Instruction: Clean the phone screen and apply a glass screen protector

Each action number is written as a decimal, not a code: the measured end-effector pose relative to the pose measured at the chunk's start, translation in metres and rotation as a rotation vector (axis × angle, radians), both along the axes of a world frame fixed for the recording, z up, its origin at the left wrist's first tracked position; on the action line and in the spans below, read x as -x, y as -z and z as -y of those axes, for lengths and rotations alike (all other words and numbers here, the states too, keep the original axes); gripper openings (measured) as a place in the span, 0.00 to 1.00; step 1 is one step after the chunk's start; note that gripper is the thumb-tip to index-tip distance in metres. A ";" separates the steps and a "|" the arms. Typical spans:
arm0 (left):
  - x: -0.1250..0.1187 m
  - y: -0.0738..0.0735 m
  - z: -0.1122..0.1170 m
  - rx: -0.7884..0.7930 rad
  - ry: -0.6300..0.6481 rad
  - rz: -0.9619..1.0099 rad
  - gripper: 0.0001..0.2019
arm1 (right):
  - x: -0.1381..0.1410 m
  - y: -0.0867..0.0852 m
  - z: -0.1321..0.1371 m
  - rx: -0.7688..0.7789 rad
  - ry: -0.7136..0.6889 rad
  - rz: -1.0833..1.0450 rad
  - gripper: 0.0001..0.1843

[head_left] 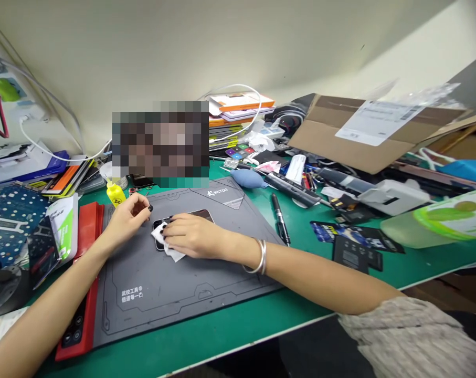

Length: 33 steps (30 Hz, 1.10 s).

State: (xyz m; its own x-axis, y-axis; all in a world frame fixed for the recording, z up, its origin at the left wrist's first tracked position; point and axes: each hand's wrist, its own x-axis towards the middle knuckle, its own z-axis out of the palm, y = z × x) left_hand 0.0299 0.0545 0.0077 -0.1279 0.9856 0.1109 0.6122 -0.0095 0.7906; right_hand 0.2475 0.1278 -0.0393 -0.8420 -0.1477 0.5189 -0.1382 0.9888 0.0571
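Right hand (194, 236) open on white cloth (164, 244) over a smartphone (200, 213); left hand (129, 220) curled beside, grip unclear

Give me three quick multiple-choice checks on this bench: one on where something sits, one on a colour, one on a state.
1. Where is the yellow plastic squeeze bottle?
A) By the far left corner of the rectangular grey repair mat
B) Inside the cardboard box
C) Beside the black pen

2. What colour is the wipe under the right hand?
A) Blue
B) White
C) Red

3. How does the dark smartphone lie?
A) Standing upright
B) Leaning on the mat's red edge
C) Flat on the mat

Answers:
1. A: it stands just past that corner.
2. B: white shows around the fingers.
3. C: it lies on the mat beneath the right hand.
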 end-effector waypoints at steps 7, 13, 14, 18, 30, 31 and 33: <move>0.000 -0.001 0.000 0.001 0.004 0.003 0.10 | 0.000 0.002 0.006 -0.041 0.063 0.021 0.10; -0.002 -0.004 0.000 0.013 0.003 0.012 0.10 | -0.003 0.000 -0.001 -0.037 0.162 -0.009 0.11; -0.002 -0.004 0.000 0.013 0.003 0.009 0.10 | -0.003 0.000 -0.001 -0.047 0.194 -0.012 0.11; -0.001 -0.002 0.000 0.023 0.010 -0.003 0.10 | -0.002 0.000 0.006 -0.095 0.129 0.017 0.12; -0.001 -0.001 -0.001 0.012 0.030 -0.009 0.09 | -0.003 -0.003 0.010 -0.084 0.139 0.054 0.11; -0.001 -0.001 -0.001 0.012 0.029 -0.010 0.09 | -0.002 -0.003 0.011 -0.081 0.130 0.063 0.11; -0.001 -0.002 -0.001 0.014 0.028 -0.010 0.09 | -0.003 -0.005 0.005 -0.072 0.176 0.097 0.11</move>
